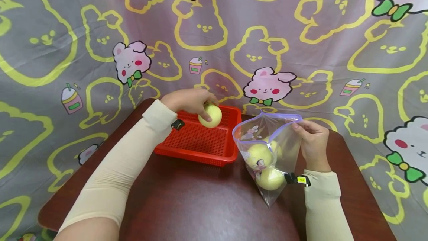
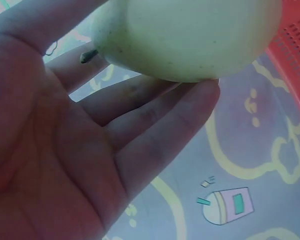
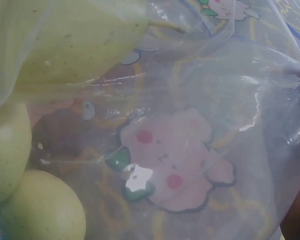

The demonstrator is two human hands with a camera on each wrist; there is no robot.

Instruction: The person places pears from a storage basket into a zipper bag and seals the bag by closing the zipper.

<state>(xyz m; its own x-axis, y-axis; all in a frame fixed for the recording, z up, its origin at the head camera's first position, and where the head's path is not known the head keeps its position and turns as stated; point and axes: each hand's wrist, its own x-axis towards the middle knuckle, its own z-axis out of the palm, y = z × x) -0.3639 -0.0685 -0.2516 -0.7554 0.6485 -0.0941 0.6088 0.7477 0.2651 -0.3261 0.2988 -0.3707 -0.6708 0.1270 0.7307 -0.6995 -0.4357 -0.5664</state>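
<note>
Over the red plastic basket [image 1: 200,156], my left hand [image 1: 192,100] holds a pale yellow-green pear [image 1: 212,116] between thumb and fingers. The pear's short stem points toward the palm [image 2: 35,150] in the left wrist view. At the right, my right hand [image 1: 315,142] pinches the top edge of a clear zip bag [image 1: 287,144] with a purple rim. The bag's mouth is spread apart, and it hangs with several pears [image 1: 259,156] inside. Through the film, the right wrist view shows one bagged pear [image 3: 65,50] close up, its stem visible.
Both hands work above a dark reddish-brown table [image 1: 200,203]. A grey curtain [image 1: 220,18] with yellow outlined cartoon animals hangs directly behind the table and along its sides. The basket stands near the table's back edge, left of the bag.
</note>
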